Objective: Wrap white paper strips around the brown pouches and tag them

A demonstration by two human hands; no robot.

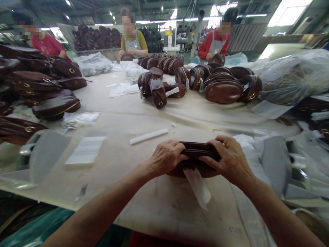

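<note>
We had both hands on a dark brown bag (195,161). Left hand (167,156) grasped its left end, right hand (232,157) its right end, thumbs on our side and fingers over the upper edge. Neither hand was free.

Handling, our read: light, smooth leather-like skin, panels soft enough to bend, edges somewhat stiffer. Not fragile as such, but it could crease or scuff under hard thumbs, and the finish might slide a little if we pinched lightly. Best hold looked like the two ends of the upper edge — even pressure, flat finger pads, nails off the surface. We'd have kept off the thin white paper (197,188) hanging from its near side; it looked easy to tear and poor to lift by.

Landmark: the white strip (149,136) on the table (115,192). The bag was to the right of the strip and nearer us, between our hands and touching both. Left hand was just beside the strip's right end, on our side; right hand was well to the right of it. Paper stack (85,151) sat left of the strip, a bit nearer us. Small upright bag (158,94) stood beyond the strip — well apart from our hands.
</note>
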